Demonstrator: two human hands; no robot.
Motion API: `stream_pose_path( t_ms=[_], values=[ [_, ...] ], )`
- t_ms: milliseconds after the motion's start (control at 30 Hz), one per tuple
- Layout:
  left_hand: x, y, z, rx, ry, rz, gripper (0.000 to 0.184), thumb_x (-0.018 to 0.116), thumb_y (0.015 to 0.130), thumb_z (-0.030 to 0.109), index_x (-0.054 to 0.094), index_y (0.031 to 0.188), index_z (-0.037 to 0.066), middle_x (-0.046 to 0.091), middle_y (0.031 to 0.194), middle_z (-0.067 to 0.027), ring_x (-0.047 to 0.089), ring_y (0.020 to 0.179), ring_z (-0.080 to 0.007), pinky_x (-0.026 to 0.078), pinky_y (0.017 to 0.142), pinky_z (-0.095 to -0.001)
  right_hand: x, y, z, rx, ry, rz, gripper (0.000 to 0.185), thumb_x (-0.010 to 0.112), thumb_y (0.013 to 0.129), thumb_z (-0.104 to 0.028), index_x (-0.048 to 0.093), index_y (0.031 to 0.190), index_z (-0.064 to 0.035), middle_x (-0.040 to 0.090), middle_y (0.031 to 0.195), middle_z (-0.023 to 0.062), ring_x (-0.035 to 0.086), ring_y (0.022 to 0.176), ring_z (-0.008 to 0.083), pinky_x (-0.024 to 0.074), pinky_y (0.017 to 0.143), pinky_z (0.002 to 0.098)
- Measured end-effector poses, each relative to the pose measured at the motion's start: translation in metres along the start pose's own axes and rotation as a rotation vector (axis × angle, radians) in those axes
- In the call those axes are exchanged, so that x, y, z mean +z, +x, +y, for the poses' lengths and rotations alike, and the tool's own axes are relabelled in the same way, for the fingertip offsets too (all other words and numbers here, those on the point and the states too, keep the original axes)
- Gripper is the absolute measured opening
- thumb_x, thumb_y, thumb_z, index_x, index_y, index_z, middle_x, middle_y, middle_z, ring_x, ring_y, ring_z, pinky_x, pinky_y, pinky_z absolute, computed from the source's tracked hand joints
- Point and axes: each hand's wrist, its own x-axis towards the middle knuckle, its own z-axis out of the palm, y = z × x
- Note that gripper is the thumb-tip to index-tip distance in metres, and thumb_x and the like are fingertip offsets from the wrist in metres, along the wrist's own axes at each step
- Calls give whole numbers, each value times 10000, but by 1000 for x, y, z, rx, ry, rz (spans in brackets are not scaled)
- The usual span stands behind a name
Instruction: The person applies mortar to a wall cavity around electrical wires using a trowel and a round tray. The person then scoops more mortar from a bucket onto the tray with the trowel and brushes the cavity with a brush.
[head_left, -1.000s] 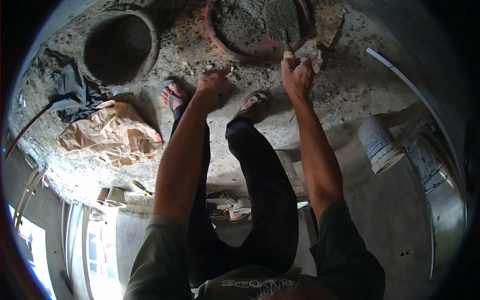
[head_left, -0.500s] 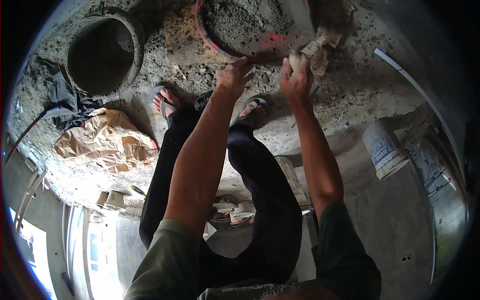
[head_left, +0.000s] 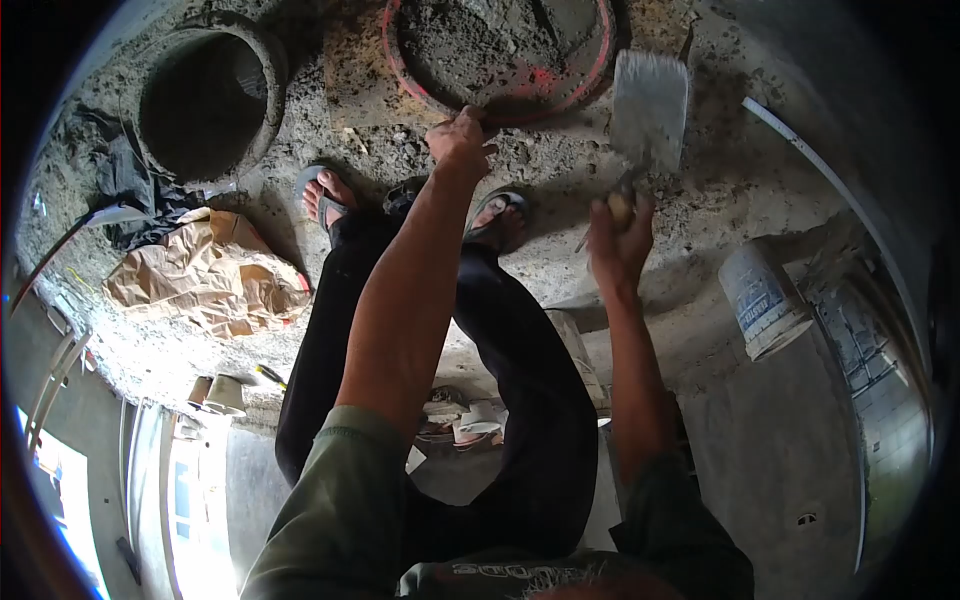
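Note:
A round basin with a red rim [head_left: 607, 48] stands at the top of the head view, holding wet grey mortar [head_left: 480, 55]. My left hand [head_left: 460, 138] is closed on the near edge of that rim. To the right, my right hand [head_left: 622, 240] grips a trowel by its rounded handle. The flat blade of the trowel [head_left: 650, 105] points away from me and is coated with grey. It is beside the basin, above the rough ground; whether it touches the ground I cannot tell.
A brown board [head_left: 350, 85] lies under the basin. At the left are a round concrete-rimmed opening [head_left: 272, 80] and crumpled brown paper [head_left: 205, 275]. A white bucket [head_left: 765, 300] and a pale curved strip [head_left: 800, 138] are at the right. My sandalled feet stand near the basin.
My right hand has drawn back toward me and away from the basin rim, bringing the trowel off the basin to its right side. My left hand stays at the rim.

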Motion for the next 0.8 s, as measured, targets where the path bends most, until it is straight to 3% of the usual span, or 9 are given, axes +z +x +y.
stream_pose_path(
  t_ms=[33, 100, 300, 367, 433, 500, 533, 700, 800],
  values=[
    [-3, -6, -2, 1, 1, -2, 297, 630, 855, 135, 551, 1071, -52, 661, 986, -170, 705, 820, -335, 567, 721, -511, -14, -16, -12, 217, 206, -92, 399, 629, 929, -231, 453, 1193, 10, 593, 703, 60, 585, 547, 153, 474, 505, 330],
    [-10, -24, -1, 50, -16, 187, 273, 694, 790, 152, 644, 957, -58, 686, 904, -142, 699, 710, -266, 555, 598, -426, -37, -41, -21, 335, 368, -188, 384, 604, 954, -244, 446, 1219, -16, 540, 667, 27, 501, 499, 92, 421, 466, 272],
    [-50, -39, 19, 75, -26, 2, 279, 637, 815, 148, 609, 1034, -22, 681, 989, -146, 664, 836, -290, 539, 753, -449, -69, -75, -39, 419, 268, -294, 389, 612, 958, -293, 498, 1192, -5, 507, 645, 2, 471, 505, 81, 403, 462, 261],
    [-58, -46, 32, 135, -171, -394, 284, 646, 805, 147, 614, 1038, -11, 686, 981, -125, 664, 796, -274, 543, 717, -414, -76, -73, -46, 412, 258, -350, 405, 607, 961, -319, 510, 1191, -1, 516, 672, 4, 478, 519, 77, 405, 466, 260],
    [-60, -42, 42, 133, -234, -453, 218, 640, 809, 110, 638, 992, -9, 690, 987, -138, 670, 834, -295, 550, 740, -404, -81, -71, -55, 408, 242, -408, 423, 602, 964, -346, 522, 1189, 3, 525, 698, 5, 485, 533, 74, 407, 470, 258],
    [-70, -37, 55, 40, -165, -547, 234, 634, 810, 82, 638, 1017, -27, 687, 981, -159, 672, 886, -316, 554, 755, -413, -89, -74, -67, 417, 327, -461, 441, 574, 979, -368, 522, 1210, 5, 530, 752, 5, 493, 561, 69, 406, 471, 255],
    [-71, -35, 61, 27, -170, -643, 434, 639, 787, 98, 601, 1180, -82, 660, 1159, -204, 644, 1060, -346, 510, 943, -442, -95, -73, -73, 411, 325, -451, 441, 574, 979, -368, 522, 1210, 5, 530, 752, 5, 493, 561, 69, 406, 471, 255],
    [-71, -89, 71, 194, -154, -699, 543, 607, 788, 29, 480, 1295, -121, 573, 1280, -245, 585, 1161, -379, 458, 1048, -482, -134, -87, -126, 427, 179, -535, 378, 527, 1007, -315, 532, 1219, -1, 524, 773, -4, 481, 567, 53, 399, 470, 251],
    [-86, -152, 82, 102, -201, -802, 601, 584, 792, 17, 419, 1360, -88, 527, 1338, -228, 522, 1238, -387, 443, 1043, -520, -163, -113, -166, 346, 127, -577, 350, 522, 1002, -288, 547, 1207, -5, 517, 719, -13, 474, 559, 47, 397, 473, 249]
  ],
)
